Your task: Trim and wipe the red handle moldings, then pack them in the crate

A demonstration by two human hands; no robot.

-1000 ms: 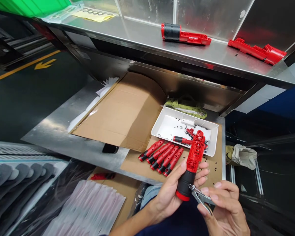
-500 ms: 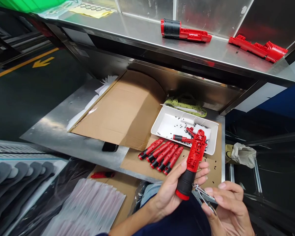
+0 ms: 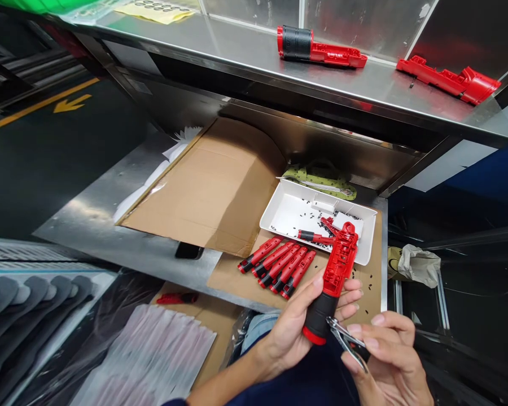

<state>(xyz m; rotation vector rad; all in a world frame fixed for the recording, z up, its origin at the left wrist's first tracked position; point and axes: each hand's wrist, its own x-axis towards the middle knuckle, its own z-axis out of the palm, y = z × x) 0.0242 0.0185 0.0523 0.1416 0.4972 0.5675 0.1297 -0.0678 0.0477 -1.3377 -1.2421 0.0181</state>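
Close in, we find the left hand (image 3: 298, 332) wrapped around a red-and-black tool handle (image 3: 336, 265), its black rubber grip low and its open red housing pointing up and away. The right hand (image 3: 389, 361) pinches a small steel spring tool (image 3: 347, 341) between thumb and fingers. The tool's arms spread toward the palm, and its narrow tip has just swung back in beside the grip, the one clear change in these moments. Whether the tip touches the handle we cannot tell.

Just beyond, five red handles (image 3: 277, 265) lie side by side on a cardboard sheet (image 3: 364, 299) scattered with small black parts. A white plastic tray (image 3: 279, 223) next to them holds many more black parts (image 3: 309, 217) and another red handle (image 3: 315, 237). Behind the tray lies a green pouch (image 3: 322, 189), while a phone (image 3: 189, 251) rests at the edge of a larger cardboard piece (image 3: 207, 197). Farthest off, two red housings (image 3: 322, 53) (image 3: 449, 82) sit on a steel shelf (image 3: 237, 56), well apart.
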